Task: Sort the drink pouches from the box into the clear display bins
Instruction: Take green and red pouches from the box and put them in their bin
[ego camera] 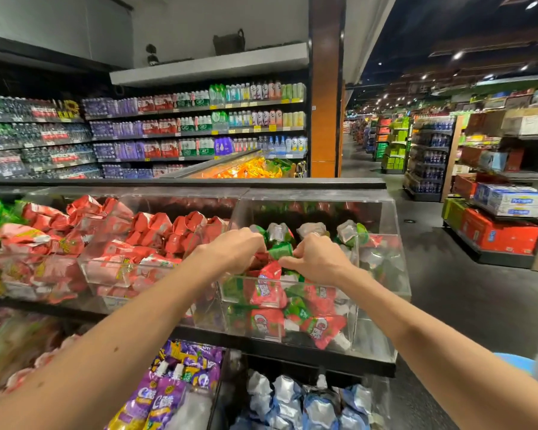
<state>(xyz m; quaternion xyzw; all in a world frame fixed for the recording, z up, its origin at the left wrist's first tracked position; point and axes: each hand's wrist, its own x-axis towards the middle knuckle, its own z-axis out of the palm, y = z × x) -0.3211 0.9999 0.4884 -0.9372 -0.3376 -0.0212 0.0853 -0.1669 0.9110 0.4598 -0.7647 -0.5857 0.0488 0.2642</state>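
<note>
Far left, the red pouches (143, 231) sit heaped high in the middle bin (89, 268) and its neighbour; those two look well stocked. Below them, the purple pouches (168, 395) fill a lower bin too.

Now to the action: the left hand (236, 249) reaches over the divider into the right bin (382, 274). Its fingers are curled down into the pile with the tips buried, so I cannot tell whether that grip has anything in it.

Just beside it lies a green pouch (280, 250) on top of the heap, and the right hand (317, 259) is on it. Thumb and forefinger look pinched on its edge, a closed grip on that pouch, as best I can judge.

This right bin holds a mix of red-and-green pouches stacked against the front wall, with more standing upright at the back. Its far right end shows clear wall and room to spare, so I'd say there is filling left to do here. Under it, blue pouches (292, 395) crowd another bin.

The box is not in view, so how many pouches remain is anyone's guess. My read is that the display is well along, with this last bin in hand.
</note>
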